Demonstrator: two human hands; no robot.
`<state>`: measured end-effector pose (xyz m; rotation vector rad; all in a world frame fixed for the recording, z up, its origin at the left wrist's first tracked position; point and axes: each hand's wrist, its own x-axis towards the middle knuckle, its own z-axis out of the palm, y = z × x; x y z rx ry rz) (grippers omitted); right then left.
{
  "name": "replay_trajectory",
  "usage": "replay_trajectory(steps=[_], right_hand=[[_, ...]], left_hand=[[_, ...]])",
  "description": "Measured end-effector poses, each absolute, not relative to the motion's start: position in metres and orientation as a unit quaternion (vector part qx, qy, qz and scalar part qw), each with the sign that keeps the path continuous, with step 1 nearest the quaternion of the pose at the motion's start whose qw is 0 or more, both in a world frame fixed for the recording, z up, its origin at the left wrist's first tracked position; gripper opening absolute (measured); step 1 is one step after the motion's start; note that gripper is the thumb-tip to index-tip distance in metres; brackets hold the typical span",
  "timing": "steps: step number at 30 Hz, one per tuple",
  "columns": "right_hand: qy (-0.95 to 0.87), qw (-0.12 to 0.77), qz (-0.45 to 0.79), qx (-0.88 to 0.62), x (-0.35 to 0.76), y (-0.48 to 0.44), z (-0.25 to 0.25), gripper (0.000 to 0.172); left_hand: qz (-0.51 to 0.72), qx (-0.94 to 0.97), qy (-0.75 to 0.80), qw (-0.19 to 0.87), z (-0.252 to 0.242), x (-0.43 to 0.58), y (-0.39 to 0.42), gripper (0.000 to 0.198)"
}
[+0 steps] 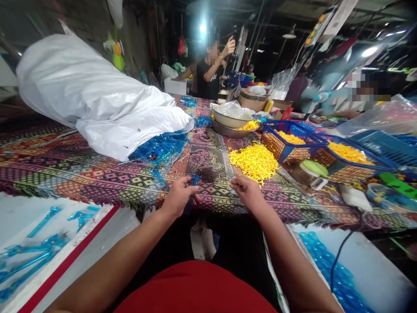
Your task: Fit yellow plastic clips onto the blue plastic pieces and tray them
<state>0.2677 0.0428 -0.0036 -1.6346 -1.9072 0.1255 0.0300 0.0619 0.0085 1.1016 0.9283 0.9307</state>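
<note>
My left hand is closed around a translucent blue plastic piece, upright at the table's near edge. Just beyond it lies a small heap of tiny dark pieces, too small to name. My right hand has its fingers pinched together over the patterned cloth, and a thin line shows near the fingertips; what they hold, if anything, I cannot make out. A loose pile of small yellow plastic pieces lies just beyond my right hand. Blue plastic parts spill from a big white sack at the left.
Blue baskets of yellow pieces, stacked bowls and a lidded jar stand at the right. White boxes with blue parts flank my legs. A dark cable hangs at right. Another person is across the table.
</note>
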Motion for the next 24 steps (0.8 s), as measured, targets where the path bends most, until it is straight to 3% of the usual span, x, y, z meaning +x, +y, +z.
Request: replay_trajectory(steps=[4, 12, 24], right_hand=[[-0.731, 0.401, 0.115, -0.539, 0.228, 0.013, 0.012, 0.013], [-0.785, 0.424, 0.074, -0.445, 0.188, 0.000, 0.021, 0.014], [-0.867, 0.308, 0.054, -0.388, 0.187, 0.000, 0.025, 0.019]], left_hand=[[0.393, 0.466, 0.405, 0.682, 0.013, 0.036, 0.038, 0.026], [0.378, 0.454, 0.394, 0.704, 0.020, 0.037, 0.011, 0.018], [0.379, 0.478, 0.399, 0.685, 0.026, 0.030, -0.003, 0.009]])
